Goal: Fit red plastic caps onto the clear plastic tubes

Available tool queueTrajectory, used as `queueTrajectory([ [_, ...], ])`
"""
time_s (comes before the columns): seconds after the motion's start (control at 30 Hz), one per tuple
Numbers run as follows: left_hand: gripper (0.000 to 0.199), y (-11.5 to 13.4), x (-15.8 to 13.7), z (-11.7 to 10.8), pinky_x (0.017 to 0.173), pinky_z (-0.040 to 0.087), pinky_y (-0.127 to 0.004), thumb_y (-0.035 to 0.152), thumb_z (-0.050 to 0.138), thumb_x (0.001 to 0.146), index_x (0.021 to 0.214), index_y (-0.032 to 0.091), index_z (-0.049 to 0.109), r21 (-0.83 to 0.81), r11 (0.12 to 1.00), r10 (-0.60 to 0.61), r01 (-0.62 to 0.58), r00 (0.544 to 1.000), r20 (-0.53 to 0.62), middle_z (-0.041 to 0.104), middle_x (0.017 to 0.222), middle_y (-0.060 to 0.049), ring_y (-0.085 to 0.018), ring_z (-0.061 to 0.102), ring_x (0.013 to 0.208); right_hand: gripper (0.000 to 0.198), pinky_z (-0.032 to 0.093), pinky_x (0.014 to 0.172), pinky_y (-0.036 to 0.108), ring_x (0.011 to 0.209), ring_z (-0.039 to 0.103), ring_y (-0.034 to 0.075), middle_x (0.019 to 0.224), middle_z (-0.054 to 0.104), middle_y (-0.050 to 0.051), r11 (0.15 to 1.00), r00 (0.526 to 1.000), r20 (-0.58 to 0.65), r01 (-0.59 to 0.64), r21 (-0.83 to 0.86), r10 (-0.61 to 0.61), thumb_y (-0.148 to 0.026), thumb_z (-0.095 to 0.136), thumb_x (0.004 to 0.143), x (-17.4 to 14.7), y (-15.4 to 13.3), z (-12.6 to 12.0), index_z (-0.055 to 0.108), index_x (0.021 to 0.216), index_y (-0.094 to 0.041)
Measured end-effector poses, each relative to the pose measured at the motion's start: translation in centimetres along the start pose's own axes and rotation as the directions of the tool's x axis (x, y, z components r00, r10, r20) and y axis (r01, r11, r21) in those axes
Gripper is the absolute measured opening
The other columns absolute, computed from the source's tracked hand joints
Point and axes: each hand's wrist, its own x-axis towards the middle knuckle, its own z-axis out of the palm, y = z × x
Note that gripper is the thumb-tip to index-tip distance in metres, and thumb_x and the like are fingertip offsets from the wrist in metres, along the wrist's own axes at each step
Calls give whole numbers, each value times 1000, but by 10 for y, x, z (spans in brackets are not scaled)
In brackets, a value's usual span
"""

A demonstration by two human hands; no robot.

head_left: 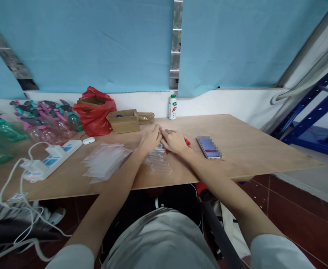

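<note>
My left hand [152,139] and my right hand [173,140] meet over the middle of the table, fingers bent and fingertips pressed together. Whatever sits between them is too small or hidden to make out. Just below lies a row of thin clear plastic strips or tubes [158,161], its far end partly covered by my hands. Some small red pieces [187,142] show beside my right hand, partly hidden by it. Left of my left forearm a pile of clear plastic bags [106,161] is spread on the wood.
A phone [209,147] lies to the right. Behind are a white bottle [172,107], an open cardboard box [124,121] and a red plastic bag [98,116]. A power strip [56,160] with cables and several spray bottles [48,121] occupy the left of the wooden table [253,145].
</note>
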Motion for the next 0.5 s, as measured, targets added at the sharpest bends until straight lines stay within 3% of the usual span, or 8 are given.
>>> queueTrajectory([
  [0.1, 31, 5, 2, 0, 87, 49, -37, 30, 41, 111, 132, 20, 61, 92, 996, -14, 13, 1000, 5, 77, 99, -11, -29, 74, 96, 48, 46, 90, 39, 111, 68, 32, 123, 75, 19, 1000, 1000, -13, 10, 18, -10, -32, 43, 111, 2, -1, 1, 59, 151, -11],
  [0.27, 32, 7, 3, 2, 85, 48, -36, 32, 39, 113, 131, 21, 63, 119, 993, -19, 21, 1000, -12, 77, 95, -10, -29, 75, 93, 42, 46, 94, 38, 110, 68, 30, 124, 75, 19, 999, 999, -22, 24, 36, -24, -24, 40, 110, 3, 0, -2, 65, 140, -10],
  [0.5, 32, -19, -2, 3, 85, 49, -36, 34, 37, 114, 131, 24, 63, 46, 999, 3, 1, 996, -93, 76, 93, -6, -25, 72, 89, 32, 44, 92, 36, 108, 66, 28, 119, 75, 15, 993, 998, -55, 44, 105, -39, -29, 43, 112, -2, 6, -4, 67, 127, -14],
])
